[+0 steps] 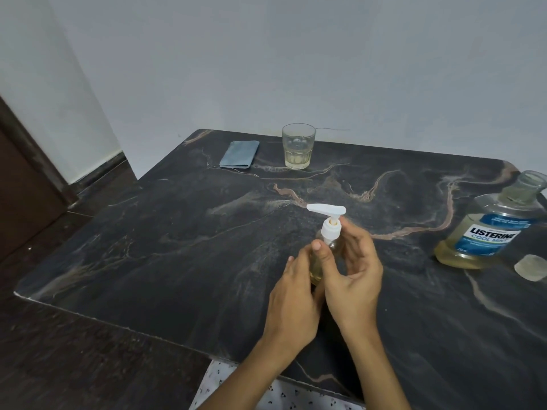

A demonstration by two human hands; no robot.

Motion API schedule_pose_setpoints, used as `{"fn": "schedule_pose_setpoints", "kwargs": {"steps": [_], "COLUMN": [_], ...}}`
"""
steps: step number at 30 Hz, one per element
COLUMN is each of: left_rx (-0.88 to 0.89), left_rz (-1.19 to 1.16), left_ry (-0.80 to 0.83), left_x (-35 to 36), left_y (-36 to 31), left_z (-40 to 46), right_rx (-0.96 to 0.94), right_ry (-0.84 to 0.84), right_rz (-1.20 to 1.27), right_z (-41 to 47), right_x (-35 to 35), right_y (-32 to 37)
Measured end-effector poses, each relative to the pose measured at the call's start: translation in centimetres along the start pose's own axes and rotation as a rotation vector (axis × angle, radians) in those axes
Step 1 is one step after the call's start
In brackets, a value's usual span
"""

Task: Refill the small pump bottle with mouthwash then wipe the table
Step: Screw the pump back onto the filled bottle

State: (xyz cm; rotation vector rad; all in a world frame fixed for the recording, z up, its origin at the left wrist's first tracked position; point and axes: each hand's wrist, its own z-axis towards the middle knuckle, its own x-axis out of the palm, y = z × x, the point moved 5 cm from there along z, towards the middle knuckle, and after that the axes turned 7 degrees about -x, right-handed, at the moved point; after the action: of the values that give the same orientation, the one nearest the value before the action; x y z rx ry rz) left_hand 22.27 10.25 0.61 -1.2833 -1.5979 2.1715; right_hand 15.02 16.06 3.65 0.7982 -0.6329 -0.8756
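Both hands — left hand (291, 294), right hand (353, 273) — apparently grip the pump bottle (325, 247); Listerine bottle (485, 229) reads "COOL MINT".

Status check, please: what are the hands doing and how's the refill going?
Left hand grips pump bottle; right hand at its white collar. Mouthwash bottle uncapped. Cloth untouched. Nothing in the way.

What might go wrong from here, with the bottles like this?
The big mouthwash bottle stands uncapped near the table's right edge, its cap beside it; a bump might spill it. The left hand and right hand grip the pump bottle; a loose pump could leak.
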Motion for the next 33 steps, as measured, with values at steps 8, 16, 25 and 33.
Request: {"fn": "schedule_pose_setpoints", "kwargs": {"steps": [8,16,25,33], "left_rx": [0.001,-0.006,0.003,-0.002], "left_rz": [-0.015,-0.042,-0.078,-0.087], "left_ry": [-0.003,-0.014,-0.051,-0.103], "left_x": [-0.2,-0.1,-0.1,0.1], "left_y": [-0.3,-0.1,0.2,-0.1], "left_z": [0.0,0.2,0.2,0.0], "right_rx": [0.123,0.151,0.107,0.079], "right_ry": [0.093,-0.006,-0.165,-0.15], "right_rz": [-0.042,-0.115,-0.183,-0.193], "right_z": [0.6,1.9,1.3,1.3], "right_x": [-0.1,-0.3,0.3,0.4], "right_y": [0.0,0.5,1.1,0.9]}}
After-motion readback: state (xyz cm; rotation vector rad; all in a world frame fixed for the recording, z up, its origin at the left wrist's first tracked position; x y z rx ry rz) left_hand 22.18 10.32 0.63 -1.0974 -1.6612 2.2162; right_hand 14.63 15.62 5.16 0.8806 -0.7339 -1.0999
